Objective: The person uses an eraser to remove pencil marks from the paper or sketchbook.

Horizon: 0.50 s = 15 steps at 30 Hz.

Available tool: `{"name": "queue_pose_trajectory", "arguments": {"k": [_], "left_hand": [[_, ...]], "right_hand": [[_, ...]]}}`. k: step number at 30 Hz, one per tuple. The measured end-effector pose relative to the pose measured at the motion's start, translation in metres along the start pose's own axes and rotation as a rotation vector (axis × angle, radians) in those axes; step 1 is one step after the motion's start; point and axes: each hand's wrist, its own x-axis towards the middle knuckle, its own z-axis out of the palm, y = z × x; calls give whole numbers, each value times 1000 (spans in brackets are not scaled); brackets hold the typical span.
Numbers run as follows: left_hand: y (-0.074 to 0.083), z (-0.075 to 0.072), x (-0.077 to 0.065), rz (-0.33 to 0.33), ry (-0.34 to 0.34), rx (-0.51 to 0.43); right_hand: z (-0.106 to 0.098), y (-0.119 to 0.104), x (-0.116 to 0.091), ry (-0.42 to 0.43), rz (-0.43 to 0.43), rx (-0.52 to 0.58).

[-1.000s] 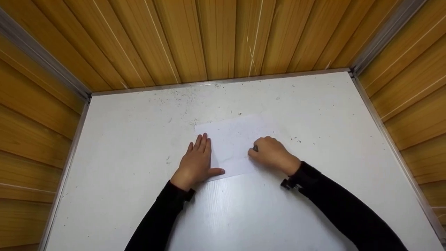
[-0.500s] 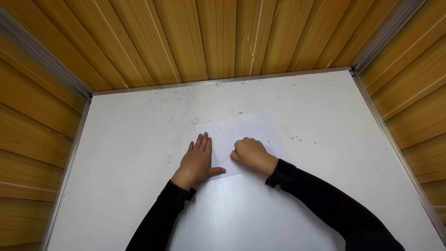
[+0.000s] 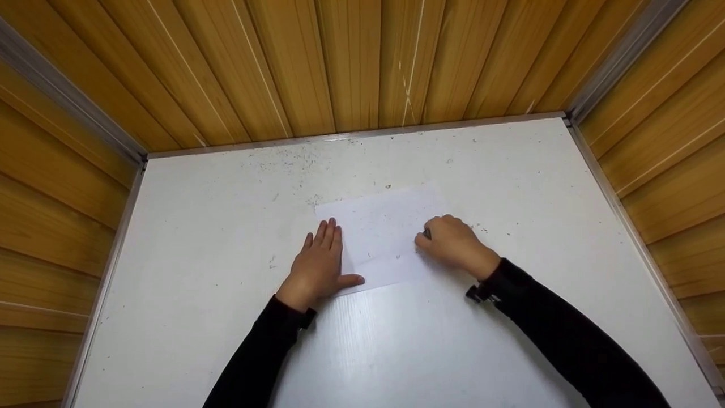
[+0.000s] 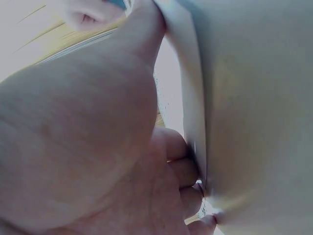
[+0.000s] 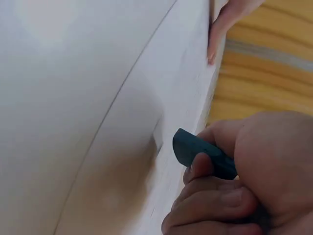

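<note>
A white sheet of paper (image 3: 382,226) lies slightly askew on the white table. My left hand (image 3: 317,265) is laid flat on its left side, fingers straight and thumb spread along the near edge. At the sheet's right side, my right hand (image 3: 453,243) curls in a fist around a dark teal bar (image 5: 198,151) with a slanted end. That end sticks out by the thumb; most of the bar is hidden in the fist, and I cannot tell its kind. In the right wrist view a faint short line (image 5: 160,148) shows on the paper near the fist's shadow.
Small dark crumbs (image 3: 291,158) are scattered over the table (image 3: 187,255), thickest at the back left, with a few on the sheet. Wood-patterned panels (image 3: 351,68) rise at the back and both sides, with metal strips along the table's edges.
My right hand slid left across the paper holding the teal bar, then back right, slightly beyond where it started. A few small crumbs now show on the lower sheet. The left hand stayed put.
</note>
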Motion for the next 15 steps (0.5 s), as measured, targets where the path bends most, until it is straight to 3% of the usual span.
{"name": "queue_pose_trajectory", "arguments": {"k": [8,11,15], "left_hand": [[-2,2,-1,21,20,-15],[-2,3,-2,34,37,-9],[-2,3,-1,30,36,26]], "right_hand": [[51,-91,11,-83,-243,-10],[62,-102,17,-81,-284,-17],[60,-88,18,-43,-279,-45]]}}
